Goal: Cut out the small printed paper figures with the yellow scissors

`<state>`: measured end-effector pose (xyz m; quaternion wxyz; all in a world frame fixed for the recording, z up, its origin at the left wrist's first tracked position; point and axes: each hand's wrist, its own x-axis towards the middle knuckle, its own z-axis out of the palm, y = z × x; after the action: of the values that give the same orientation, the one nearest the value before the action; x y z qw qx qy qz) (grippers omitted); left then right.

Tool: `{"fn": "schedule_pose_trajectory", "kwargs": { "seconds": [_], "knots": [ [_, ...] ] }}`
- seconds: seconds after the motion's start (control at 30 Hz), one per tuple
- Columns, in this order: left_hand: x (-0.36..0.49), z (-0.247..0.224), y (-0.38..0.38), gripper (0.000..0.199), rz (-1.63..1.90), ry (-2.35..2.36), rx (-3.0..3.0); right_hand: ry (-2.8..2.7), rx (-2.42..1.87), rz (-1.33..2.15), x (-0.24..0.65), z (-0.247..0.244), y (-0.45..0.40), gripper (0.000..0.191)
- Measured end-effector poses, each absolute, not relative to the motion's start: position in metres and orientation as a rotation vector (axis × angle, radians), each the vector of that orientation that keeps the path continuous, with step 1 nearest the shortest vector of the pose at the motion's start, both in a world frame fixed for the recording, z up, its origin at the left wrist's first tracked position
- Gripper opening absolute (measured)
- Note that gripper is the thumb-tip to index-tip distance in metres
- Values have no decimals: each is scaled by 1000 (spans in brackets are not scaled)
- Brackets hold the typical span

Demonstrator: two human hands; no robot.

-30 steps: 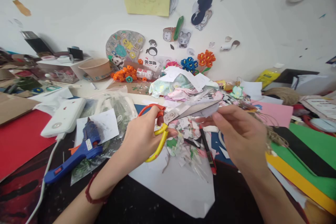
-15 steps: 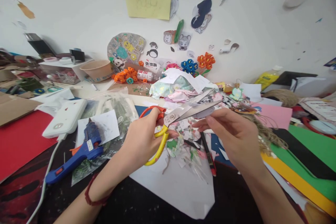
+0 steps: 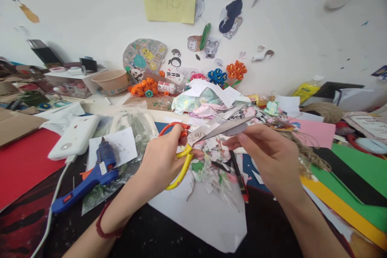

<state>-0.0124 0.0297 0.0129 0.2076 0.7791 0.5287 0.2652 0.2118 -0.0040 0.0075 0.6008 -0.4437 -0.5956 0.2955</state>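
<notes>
My left hand [image 3: 165, 157] is wrapped round the handles of a pair of scissors [image 3: 198, 134], one loop red and one yellow. The blades point right and stand a little apart. By their tips, my right hand [image 3: 269, 153] pinches a small greyish paper cutout [image 3: 234, 130], partly hidden by the lower blade and my fingers. Beneath both hands, a heap of paper scraps [image 3: 216, 169] lies on a white sheet of paper [image 3: 205, 217]. A dark pencil-like stick [image 3: 238, 177] with a red end rests beside the scraps.
On the left are a blue glue gun [image 3: 102, 165], a white power bank [image 3: 74, 137] with a cable, and red paper [image 3: 27, 165]. Green paper [image 3: 359, 165] and a black phone-like slab [image 3: 350, 177] lie right. Crumpled cloth [image 3: 196, 100] and orange flowers [image 3: 145, 87] are behind.
The view has shifted very slightly. Both hands keep their hold, and the scissor blades look almost the same as before.
</notes>
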Motion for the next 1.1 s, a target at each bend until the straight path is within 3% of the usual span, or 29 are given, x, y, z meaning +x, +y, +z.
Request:
{"fn": "schedule_pose_trajectory", "kwargs": {
  "seconds": [1.1],
  "knots": [
    [-14, 15, 28, 42, 768, 1399, 2232, -1332, -1027, 393, 212, 6, -4, 6]
  ]
}}
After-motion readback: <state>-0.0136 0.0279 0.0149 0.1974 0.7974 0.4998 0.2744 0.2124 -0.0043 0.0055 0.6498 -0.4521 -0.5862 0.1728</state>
